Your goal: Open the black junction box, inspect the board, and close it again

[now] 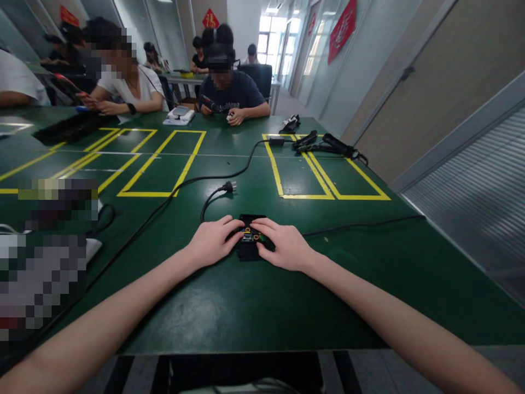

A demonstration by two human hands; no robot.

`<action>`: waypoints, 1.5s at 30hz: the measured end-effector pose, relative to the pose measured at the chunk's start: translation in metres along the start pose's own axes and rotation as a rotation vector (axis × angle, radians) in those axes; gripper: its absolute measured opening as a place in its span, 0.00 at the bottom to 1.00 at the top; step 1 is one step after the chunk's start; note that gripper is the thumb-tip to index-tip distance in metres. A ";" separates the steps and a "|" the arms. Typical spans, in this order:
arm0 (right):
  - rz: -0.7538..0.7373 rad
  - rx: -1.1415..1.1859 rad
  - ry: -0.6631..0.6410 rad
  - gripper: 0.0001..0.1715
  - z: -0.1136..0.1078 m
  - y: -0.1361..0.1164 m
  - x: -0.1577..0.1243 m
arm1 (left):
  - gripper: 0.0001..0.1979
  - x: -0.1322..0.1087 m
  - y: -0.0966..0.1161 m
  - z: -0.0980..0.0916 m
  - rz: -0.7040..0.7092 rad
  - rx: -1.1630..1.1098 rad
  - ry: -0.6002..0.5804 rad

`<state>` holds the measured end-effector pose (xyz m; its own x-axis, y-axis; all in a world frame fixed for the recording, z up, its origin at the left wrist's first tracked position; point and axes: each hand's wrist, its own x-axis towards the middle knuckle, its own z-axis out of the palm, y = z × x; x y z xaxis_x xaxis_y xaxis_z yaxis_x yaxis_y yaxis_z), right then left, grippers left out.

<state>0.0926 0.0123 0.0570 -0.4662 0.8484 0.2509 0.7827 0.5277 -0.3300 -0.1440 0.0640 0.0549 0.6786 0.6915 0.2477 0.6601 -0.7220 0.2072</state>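
Probably the black casing [251, 251], just below the frame's centre, is light and stiff, its circuit board [247, 237] fragile; its edges [251, 259] suit holding. The left hand [212, 241] curls at one side, pinching or not I cannot tell; the right hand [287, 244] spreads opposite.

Left hand [214, 239] and right hand [287, 243] touch a black case [249, 252] on the green table [254, 306]

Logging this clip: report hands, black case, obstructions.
Left hand, right hand: both at black case. Electronics exposed. Power plug beyond, apart from hands.
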 end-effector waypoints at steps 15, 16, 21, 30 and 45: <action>-0.009 0.006 0.075 0.26 0.009 0.006 0.001 | 0.16 -0.001 0.002 -0.002 -0.029 -0.081 0.004; -0.003 0.009 0.084 0.26 0.010 0.006 0.001 | 0.16 0.000 0.002 -0.001 -0.032 -0.084 0.004; -0.017 0.071 0.124 0.25 0.008 0.010 0.000 | 0.17 0.000 0.001 -0.002 -0.039 -0.107 0.022; -0.141 0.139 0.032 0.33 -0.006 0.026 -0.009 | 0.27 -0.002 0.004 -0.008 -0.025 -0.174 0.007; -0.100 0.269 0.158 0.19 0.004 0.035 -0.003 | 0.18 0.005 -0.007 -0.004 0.003 -0.239 -0.011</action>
<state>0.1196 0.0282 0.0415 -0.4487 0.7861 0.4252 0.5895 0.6179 -0.5203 -0.1470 0.0724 0.0580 0.6848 0.6885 0.2387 0.5639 -0.7082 0.4248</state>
